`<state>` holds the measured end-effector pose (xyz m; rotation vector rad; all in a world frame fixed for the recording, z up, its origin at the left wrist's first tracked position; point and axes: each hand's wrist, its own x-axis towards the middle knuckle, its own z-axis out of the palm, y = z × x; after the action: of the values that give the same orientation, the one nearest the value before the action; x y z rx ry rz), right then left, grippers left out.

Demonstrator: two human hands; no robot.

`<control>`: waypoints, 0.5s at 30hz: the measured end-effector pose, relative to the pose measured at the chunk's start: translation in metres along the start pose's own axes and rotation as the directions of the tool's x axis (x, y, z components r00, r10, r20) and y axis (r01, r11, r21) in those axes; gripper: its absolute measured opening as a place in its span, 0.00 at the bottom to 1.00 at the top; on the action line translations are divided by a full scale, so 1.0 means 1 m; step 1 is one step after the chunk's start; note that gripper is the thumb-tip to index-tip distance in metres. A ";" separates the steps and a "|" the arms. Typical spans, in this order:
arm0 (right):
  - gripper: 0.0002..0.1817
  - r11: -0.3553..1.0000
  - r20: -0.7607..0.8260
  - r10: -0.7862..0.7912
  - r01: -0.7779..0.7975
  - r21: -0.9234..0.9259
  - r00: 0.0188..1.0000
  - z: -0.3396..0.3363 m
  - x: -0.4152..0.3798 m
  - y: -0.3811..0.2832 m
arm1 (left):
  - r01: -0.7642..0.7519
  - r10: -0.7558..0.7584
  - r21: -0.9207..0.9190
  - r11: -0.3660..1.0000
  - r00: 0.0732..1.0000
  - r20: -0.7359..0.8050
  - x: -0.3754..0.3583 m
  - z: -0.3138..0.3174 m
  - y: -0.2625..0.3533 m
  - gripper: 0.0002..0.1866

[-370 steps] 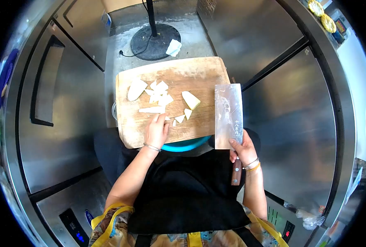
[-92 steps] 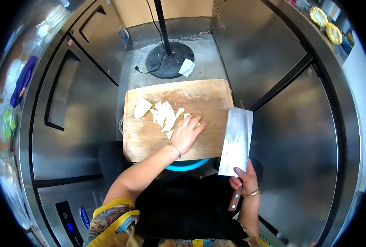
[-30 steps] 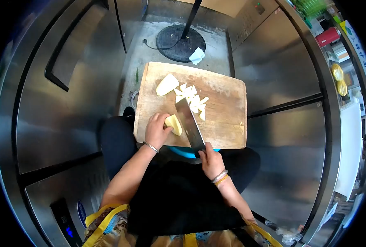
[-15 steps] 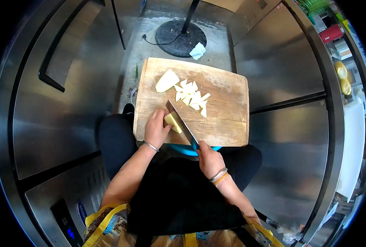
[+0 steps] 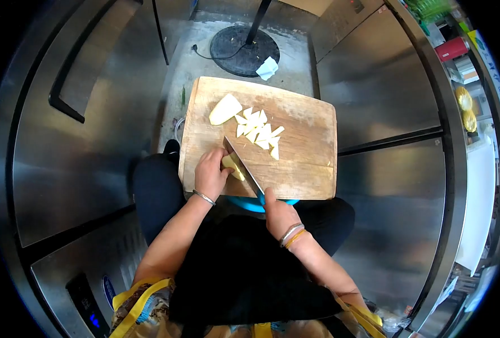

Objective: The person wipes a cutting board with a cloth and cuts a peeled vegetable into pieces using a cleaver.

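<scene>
My left hand (image 5: 209, 173) presses a pale yellow piece of peeled potato (image 5: 231, 164) against the wooden cutting board (image 5: 306, 155), fingers bent around its left side. In my right hand (image 5: 281, 217) is the handle of a kitchen knife (image 5: 245, 169). Its long blade slants up and to the left, right along the potato's right side. Farther up the board lies a loose group of cut potato chunks (image 5: 267, 132), many of them wedge-shaped. Beside them, at the upper left, rests a larger peeled potato piece (image 5: 225, 109).
Under the board's near edge shows a blue rim (image 5: 249, 205), between my knees. Steel cabinet doors stand close on the left (image 5: 92, 163) and right (image 5: 391, 191). Beyond the board are a round black stand base (image 5: 236, 53) and crumpled paper (image 5: 267, 69) on the floor.
The view has shifted slightly. The knife blade sits a little closer to my left fingers and covers more of the potato piece; both hands keep their holds.
</scene>
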<state>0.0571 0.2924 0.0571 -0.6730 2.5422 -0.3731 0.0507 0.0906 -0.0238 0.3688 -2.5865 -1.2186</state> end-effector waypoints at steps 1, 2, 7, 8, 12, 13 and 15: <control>0.11 1.000 0.005 0.000 0.000 -0.002 1.000 -0.001 0.002 0.000 | 0.003 -0.003 0.004 1.000 1.000 -0.006 0.000 0.001 0.000 0.20; 0.12 1.000 0.028 0.009 -0.008 -0.027 1.000 -0.002 0.004 -0.002 | 0.004 -0.004 0.008 1.000 1.000 -0.007 -0.001 0.001 0.000 0.20; 0.15 0.998 0.062 0.032 -0.028 -0.059 0.998 0.011 0.022 0.004 | 0.079 -0.079 0.009 0.997 0.996 0.039 0.004 0.000 0.003 0.20; 0.15 0.998 0.058 0.030 -0.027 -0.054 0.998 0.013 0.020 0.009 | 0.097 -0.097 0.001 0.995 0.994 0.056 0.003 -0.001 0.003 0.21; 0.15 0.998 -0.019 -0.041 0.040 -0.047 0.999 0.018 0.020 0.027 | 0.052 -0.049 -0.029 0.998 0.996 0.077 -0.003 -0.008 0.003 0.19; 0.20 0.996 -0.063 -0.086 0.088 0.018 0.994 0.021 0.021 0.036 | -0.046 0.042 0.049 0.998 0.996 0.075 -0.007 -0.008 -0.002 0.18; 0.22 0.979 -0.179 -0.155 0.175 0.100 0.972 0.029 0.015 0.043 | -0.150 0.132 0.127 0.980 0.981 0.145 -0.012 -0.012 -0.006 0.14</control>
<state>0.0437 0.3171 0.0108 -0.8441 2.6058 -0.6559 0.0668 0.0819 -0.0227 0.1280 -2.7678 -1.0547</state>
